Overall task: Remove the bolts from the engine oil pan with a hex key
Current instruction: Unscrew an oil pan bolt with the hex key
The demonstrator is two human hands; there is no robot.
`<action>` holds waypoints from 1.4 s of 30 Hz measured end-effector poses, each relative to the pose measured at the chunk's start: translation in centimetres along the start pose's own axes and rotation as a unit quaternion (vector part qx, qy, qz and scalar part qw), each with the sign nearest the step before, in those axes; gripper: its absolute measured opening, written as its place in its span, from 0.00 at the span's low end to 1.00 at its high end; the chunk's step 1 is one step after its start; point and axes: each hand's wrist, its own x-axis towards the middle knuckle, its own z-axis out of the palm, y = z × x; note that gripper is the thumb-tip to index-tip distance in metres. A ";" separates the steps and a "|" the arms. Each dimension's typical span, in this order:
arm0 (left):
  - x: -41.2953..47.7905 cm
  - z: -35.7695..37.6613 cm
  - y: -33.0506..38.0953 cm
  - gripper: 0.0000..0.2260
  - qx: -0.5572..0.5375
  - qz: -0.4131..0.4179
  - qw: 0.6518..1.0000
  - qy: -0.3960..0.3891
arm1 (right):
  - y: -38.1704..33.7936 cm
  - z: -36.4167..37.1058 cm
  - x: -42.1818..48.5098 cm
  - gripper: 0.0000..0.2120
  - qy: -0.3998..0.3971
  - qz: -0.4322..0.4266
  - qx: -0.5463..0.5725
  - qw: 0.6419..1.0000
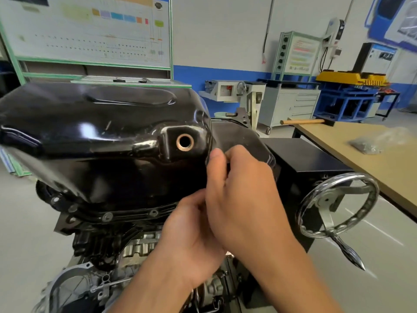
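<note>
A glossy black engine oil pan [97, 136] sits on top of an upturned engine, with a copper-rimmed drain hole [185, 142] facing me. Bolts [107, 216] line its lower flange along the front. Both hands are bunched together at the pan's right front corner. My right hand [243, 195] lies over the left with its fingers curled, thumb pointing up near the drain boss. My left hand [191, 236] is curled underneath it. A dark sliver shows between my right fingers; whether it is the hex key is unclear, and what the left hand holds is hidden.
A chrome handwheel [338, 204] with a pointed crank handle sticks out from the black stand at right. A wooden workbench [361, 154] at far right carries a hammer [306, 121] and a plastic bag of parts [372, 143]. Training boards and cabinets stand behind.
</note>
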 end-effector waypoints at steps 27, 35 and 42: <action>0.8 -2.7 2.3 0.10 0.620 0.546 0.562 0.042 | 11.5 -8.9 1.5 0.21 0.062 0.097 0.012 0.993; 1.1 -3.3 2.1 0.08 0.603 0.552 0.575 0.039 | 29.7 -12.7 -6.8 0.26 -0.177 0.517 -0.148 0.824; 1.3 -3.1 1.8 0.05 0.593 0.553 0.584 0.042 | 30.0 -13.9 -4.0 0.09 -0.074 0.625 0.392 0.672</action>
